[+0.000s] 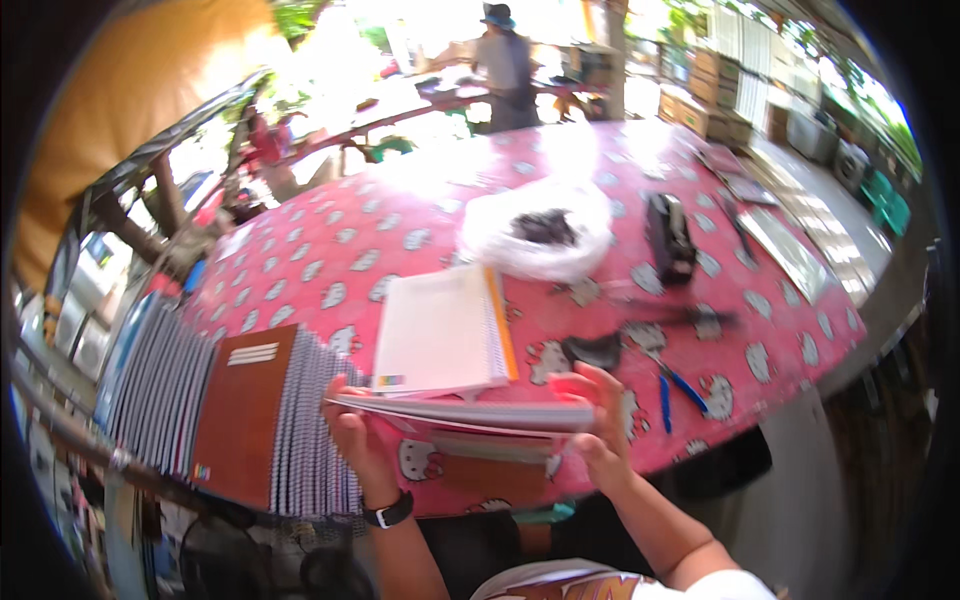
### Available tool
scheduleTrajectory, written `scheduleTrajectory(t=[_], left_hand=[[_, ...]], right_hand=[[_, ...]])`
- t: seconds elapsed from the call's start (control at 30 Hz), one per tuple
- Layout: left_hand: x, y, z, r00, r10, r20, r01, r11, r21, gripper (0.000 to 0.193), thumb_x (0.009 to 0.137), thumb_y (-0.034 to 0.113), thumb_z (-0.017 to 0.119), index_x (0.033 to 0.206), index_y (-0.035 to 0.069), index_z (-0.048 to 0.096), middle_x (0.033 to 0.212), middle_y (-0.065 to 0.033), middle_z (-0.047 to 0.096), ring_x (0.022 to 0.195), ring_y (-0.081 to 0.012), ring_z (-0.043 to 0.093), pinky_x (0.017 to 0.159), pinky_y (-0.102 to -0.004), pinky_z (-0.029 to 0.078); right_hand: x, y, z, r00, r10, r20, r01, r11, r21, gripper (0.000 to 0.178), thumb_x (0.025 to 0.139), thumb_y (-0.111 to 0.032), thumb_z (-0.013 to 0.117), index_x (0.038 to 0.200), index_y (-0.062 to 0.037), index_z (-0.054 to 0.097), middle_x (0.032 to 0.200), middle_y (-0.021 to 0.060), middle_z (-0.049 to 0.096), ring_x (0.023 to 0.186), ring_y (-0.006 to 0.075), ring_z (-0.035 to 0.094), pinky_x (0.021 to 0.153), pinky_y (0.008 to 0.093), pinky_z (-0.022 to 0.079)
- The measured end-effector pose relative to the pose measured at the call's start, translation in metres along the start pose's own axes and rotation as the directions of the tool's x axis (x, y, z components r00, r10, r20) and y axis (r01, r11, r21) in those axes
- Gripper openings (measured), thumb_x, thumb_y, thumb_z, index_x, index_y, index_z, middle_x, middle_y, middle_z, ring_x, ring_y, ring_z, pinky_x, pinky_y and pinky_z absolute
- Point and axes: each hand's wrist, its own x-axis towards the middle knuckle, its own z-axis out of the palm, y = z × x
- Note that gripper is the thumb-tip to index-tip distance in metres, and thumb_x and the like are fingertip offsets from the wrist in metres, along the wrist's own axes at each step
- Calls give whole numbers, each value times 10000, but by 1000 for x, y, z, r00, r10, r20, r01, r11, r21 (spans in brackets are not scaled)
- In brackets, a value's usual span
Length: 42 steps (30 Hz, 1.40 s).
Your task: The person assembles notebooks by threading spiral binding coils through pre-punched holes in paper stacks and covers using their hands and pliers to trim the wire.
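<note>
"Two bare hands, one thing?"

"Yep: thin, flat, pale paper notebook (460,411), seen edge-on, over the near edge of the pink, cat-print-covered table (310,262). Long axis left to right, between the hands."

"Grips?"

"Left hand (358,440): closed around the left end, thumb and fingers. Right hand (608,430): half open, cupped at the right end; blurred, can't tell how firmly it holds."

"Beyond it?"

"White-covered, rectangular spiral notebook (432,330), lying flat, just past the held one, away from the near edge. Long axis toward the far edge, so crosswise to the held one. Left hand's nearer."

"Near left corner?"

"Packed row of grey-spiralled notebooks (322,430), just beside the left hand. Binding on the held one: can't tell."
</note>
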Motion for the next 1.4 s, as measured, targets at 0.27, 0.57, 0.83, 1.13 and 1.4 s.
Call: scheduleTrajectory(t=[0.27,0.57,0.83,1.13,1.4], left_hand=[[-4,21,12,970,-236,-66,242,965,102,232,860,247,564,961,38,558,827,-14,538,851,-128,519,842,-324,380],[2,18,25,954,-297,-39,297,955,3,306,878,232,509,1077,2,545,811,-18,532,764,-104,504,722,-266,411],[-3,19,23,974,-221,41,224,972,-76,284,923,288,533,1004,16,547,755,-4,497,760,-104,457,774,-260,370],[-12,18,23,968,-225,-106,236,967,100,285,937,334,499,893,54,522,915,-75,524,894,-164,495,861,-310,376],[-86,40,112,681,156,715,-715,350,605,590,804,280,612,1344,147,414,1229,-121,496,1244,-290,382,982,-677,-116]], right_hand=[[22,-14,-18,994,20,111,20,936,-351,206,886,-194,560,929,6,588,869,95,627,832,141,577,742,273,451],[79,-13,-240,980,189,64,137,-402,-905,142,696,-140,694,825,-112,643,939,40,569,950,265,528,795,396,422],[96,-18,-278,976,215,-20,90,-493,-865,278,667,-158,741,895,-97,594,954,60,561,989,272,524,812,431,430],[102,-17,-275,961,264,-82,75,-534,-842,218,736,-202,701,903,-95,608,981,82,575,1020,273,531,850,441,439],[123,-53,-259,914,-204,351,197,-535,-822,242,829,-74,549,1069,-69,522,926,139,522,895,327,531,739,422,459]])
